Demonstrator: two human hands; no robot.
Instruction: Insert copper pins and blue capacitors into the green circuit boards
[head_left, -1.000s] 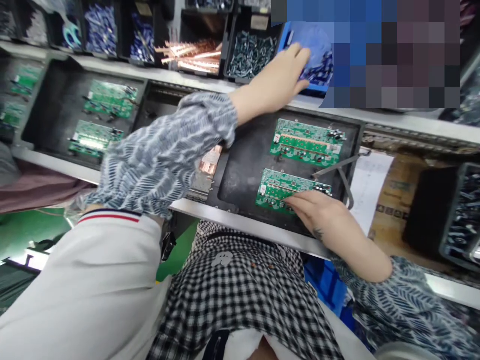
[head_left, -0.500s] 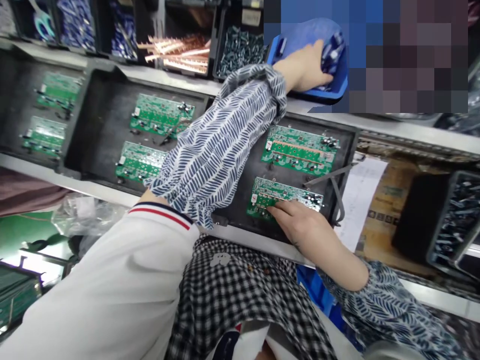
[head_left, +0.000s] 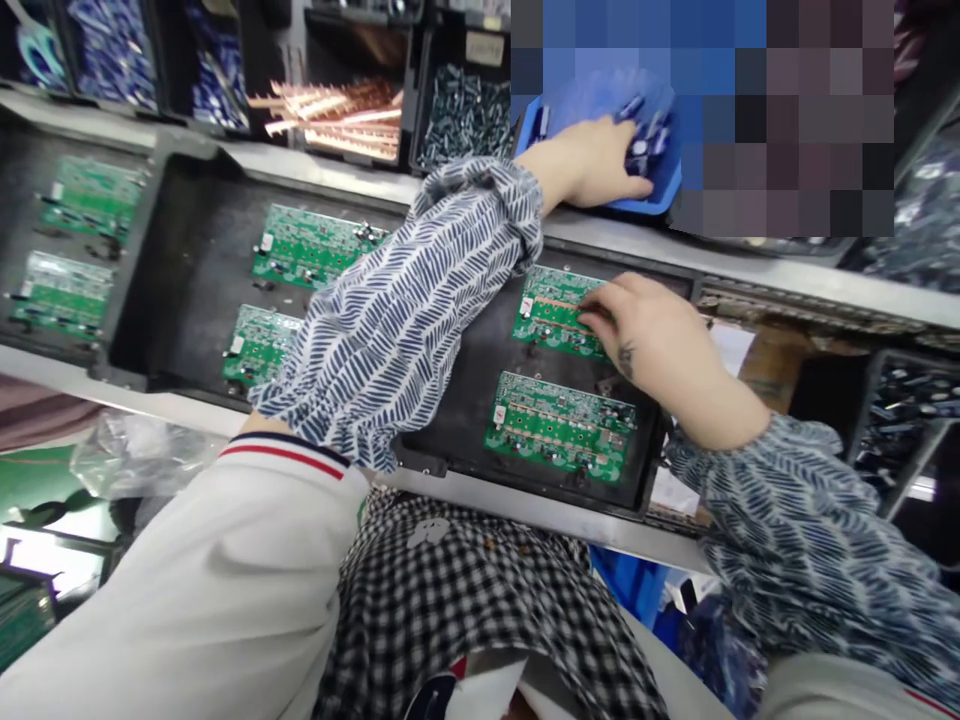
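My left hand (head_left: 596, 165) reaches into a blue bin (head_left: 660, 205) of small blue parts (head_left: 646, 145); its thumb and fingers are apart at the parts, and its fingertips are partly hidden. My right hand (head_left: 596, 305) is over the right half of the upper green circuit board (head_left: 551, 308), thumb and fingers pinched; what lies between them is too small to make out. Copper-coloured strips run along that board. Below it, the lower green board (head_left: 559, 425) lies uncovered in the black tray (head_left: 465, 400).
Bins of copper strips (head_left: 345, 115), dark screws (head_left: 465, 110) and blue parts (head_left: 112, 50) line the back. More boards (head_left: 304, 245) lie in trays at left. A bin of dark parts (head_left: 907, 410) stands at right.
My right hand has moved up from the lower board to the upper board, uncovering the lower one. My left hand has stayed in the blue bin while the whole view shifted slightly.
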